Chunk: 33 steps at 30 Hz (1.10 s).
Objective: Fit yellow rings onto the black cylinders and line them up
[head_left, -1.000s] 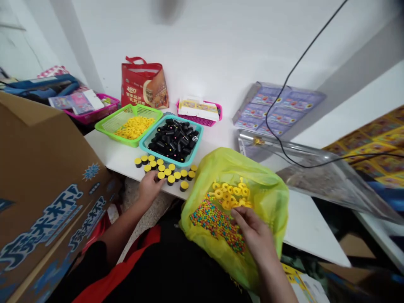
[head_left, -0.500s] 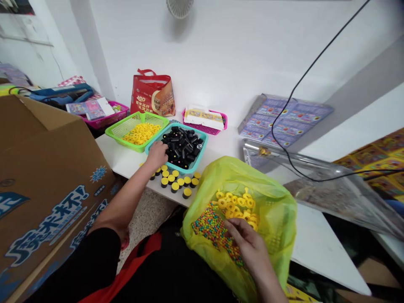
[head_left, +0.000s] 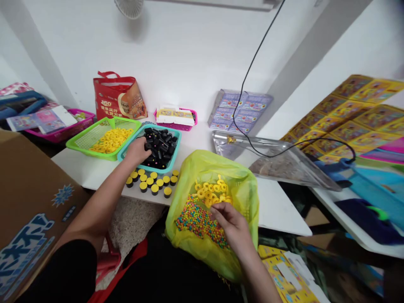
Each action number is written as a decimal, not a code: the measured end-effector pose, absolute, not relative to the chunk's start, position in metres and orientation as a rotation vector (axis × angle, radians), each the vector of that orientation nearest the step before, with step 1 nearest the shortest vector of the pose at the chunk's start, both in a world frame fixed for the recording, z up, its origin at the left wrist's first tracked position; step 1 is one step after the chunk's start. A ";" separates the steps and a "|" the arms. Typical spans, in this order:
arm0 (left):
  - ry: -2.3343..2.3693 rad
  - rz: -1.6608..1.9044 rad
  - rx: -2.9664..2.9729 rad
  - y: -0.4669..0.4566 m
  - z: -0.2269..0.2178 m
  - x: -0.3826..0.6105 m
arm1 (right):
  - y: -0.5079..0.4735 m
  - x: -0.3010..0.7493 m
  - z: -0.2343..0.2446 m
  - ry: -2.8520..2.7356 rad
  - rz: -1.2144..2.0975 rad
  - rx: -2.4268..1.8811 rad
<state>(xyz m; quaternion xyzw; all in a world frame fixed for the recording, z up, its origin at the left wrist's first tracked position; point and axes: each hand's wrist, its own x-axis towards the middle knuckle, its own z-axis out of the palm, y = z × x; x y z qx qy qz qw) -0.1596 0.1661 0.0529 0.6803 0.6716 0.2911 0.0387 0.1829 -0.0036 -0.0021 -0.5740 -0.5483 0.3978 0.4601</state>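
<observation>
Well apart, left hand (head_left: pixel 137 150) curled on black caps (head_left: pixel 162 147), teal basket (head_left: pixel 177 141), right hand (head_left: pixel 232 221) over beads (head_left: pixel 195 219), yellow bag (head_left: pixel 246 198), grips unclear.

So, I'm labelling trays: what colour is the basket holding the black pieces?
Teal basket, seen in the head view.

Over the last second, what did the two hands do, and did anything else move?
The left hand moved from the yellow-topped caps at the table edge, away from the person and into the teal basket, where it now lies on the black pieces. Whether it grips one is unclear. The right hand stayed in the yellow bag, over the coloured beads. The caps and baskets stayed put.
</observation>
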 end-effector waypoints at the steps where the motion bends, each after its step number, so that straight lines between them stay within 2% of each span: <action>1: 1.915 1.054 1.992 0.152 0.054 -0.144 | -0.004 0.179 0.000 -1.345 0.946 -1.399; 3: 1.417 1.229 1.717 0.118 0.052 -0.108 | -0.004 0.172 0.006 -1.384 0.832 -1.368; 5: 1.063 1.081 1.499 0.081 0.046 -0.071 | -0.004 0.167 0.012 -1.515 0.713 -1.318; 8: 0.847 0.831 1.297 0.040 0.033 -0.030 | -0.007 0.166 0.019 -1.764 0.717 -1.220; 16: 0.863 0.721 1.217 0.029 0.016 -0.018 | -0.010 0.169 0.016 -1.706 0.914 -1.236; 19: 0.920 0.814 1.283 0.030 0.017 -0.021 | -0.006 0.172 0.012 -1.605 0.990 -1.351; 24: 0.959 1.047 1.258 0.031 0.014 -0.024 | 0.007 0.179 -0.004 -1.809 0.585 -1.735; 30: 0.928 1.242 1.095 0.027 0.004 -0.020 | 0.019 0.143 -0.011 -2.307 0.314 -1.772; 33: 0.910 1.230 1.086 0.028 0.002 -0.020 | 0.018 0.129 -0.010 -2.525 0.339 -1.721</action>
